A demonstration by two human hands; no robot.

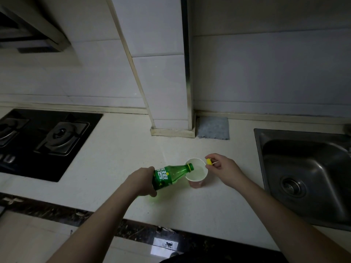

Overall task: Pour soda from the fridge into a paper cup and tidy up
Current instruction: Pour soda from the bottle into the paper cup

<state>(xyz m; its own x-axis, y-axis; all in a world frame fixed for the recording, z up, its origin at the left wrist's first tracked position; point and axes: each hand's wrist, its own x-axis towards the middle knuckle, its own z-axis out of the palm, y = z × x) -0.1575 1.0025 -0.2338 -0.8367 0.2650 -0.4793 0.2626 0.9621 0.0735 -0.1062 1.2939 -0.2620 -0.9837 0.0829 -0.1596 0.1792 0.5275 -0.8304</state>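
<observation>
Dim kitchen with a pale countertop [117,152] between a black gas hob [43,141] at its left edge and a steel sink [307,173] at its right. Left hand [141,182] grasps a tilted green soda bottle [169,175], mouth over a paper cup [196,173] mid-counter. Right hand [224,168] pinches the yellow cap [209,161] beside the cup.

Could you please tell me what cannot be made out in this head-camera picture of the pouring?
- Soda left in the green bottle: the label and left hand cover it, head view.
- Stream into the paper cup: too dim and small.
- Yellow cap: partly covered by the right hand.
- Sink: cut off by the right edge.
</observation>
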